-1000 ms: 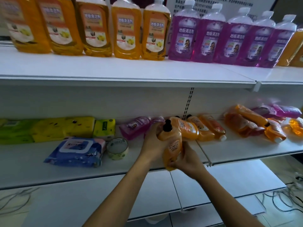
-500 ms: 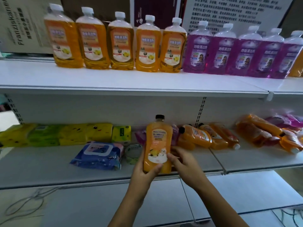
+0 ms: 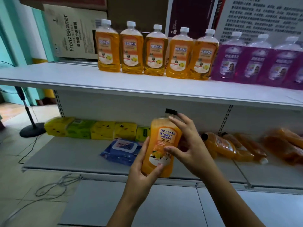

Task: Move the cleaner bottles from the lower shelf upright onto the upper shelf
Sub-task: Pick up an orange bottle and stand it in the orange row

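Head view: the orange bottle (image 3: 161,145), lifted higher than a second ago, now stands upright between lower shelf (image 3: 65,154) and upper shelf (image 3: 131,86); left hand (image 3: 144,171) grips its base, right hand (image 3: 188,145) steadies it, fingers spread.

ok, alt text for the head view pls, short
Two hands hold an upright orange cleaner bottle with a black cap in front of white shelving: left hand grips its base, right hand touches its side. Orange and purple white-capped bottles stand on the upper shelf; more orange bottles lie on the lower shelf.
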Demonstrator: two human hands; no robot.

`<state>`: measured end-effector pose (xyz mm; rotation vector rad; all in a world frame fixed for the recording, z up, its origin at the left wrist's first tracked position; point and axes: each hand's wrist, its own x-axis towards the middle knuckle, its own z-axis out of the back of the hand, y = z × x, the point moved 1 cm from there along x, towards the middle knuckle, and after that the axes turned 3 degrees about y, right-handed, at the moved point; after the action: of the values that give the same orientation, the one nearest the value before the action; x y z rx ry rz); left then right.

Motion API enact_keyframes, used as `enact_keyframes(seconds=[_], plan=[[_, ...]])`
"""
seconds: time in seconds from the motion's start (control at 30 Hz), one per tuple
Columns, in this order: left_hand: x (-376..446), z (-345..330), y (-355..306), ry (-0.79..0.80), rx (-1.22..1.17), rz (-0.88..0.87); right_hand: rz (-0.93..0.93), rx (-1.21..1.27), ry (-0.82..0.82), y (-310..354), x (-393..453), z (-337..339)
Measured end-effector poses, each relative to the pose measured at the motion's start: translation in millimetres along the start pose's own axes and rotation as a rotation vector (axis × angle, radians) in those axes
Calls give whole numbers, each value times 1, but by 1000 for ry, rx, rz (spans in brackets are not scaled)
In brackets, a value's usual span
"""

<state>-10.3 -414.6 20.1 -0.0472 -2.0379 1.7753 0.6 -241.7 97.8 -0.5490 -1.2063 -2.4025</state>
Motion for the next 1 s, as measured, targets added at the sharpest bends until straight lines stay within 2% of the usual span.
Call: enact_keyframes(seconds=[0.23, 0.43, 0.63, 1.0], plan=[[2, -26, -6, 197, 6, -67, -124, -41, 12, 8, -21, 35], [11, -89, 0, 379, -72, -69, -246, -229, -166, 8, -61, 75], [11, -151, -3, 569, -113, -75, -327, -244, -329, 9, -109, 122], [1, -278, -17, 799, -141, -84, -419, -416, -578, 19, -193, 217]])
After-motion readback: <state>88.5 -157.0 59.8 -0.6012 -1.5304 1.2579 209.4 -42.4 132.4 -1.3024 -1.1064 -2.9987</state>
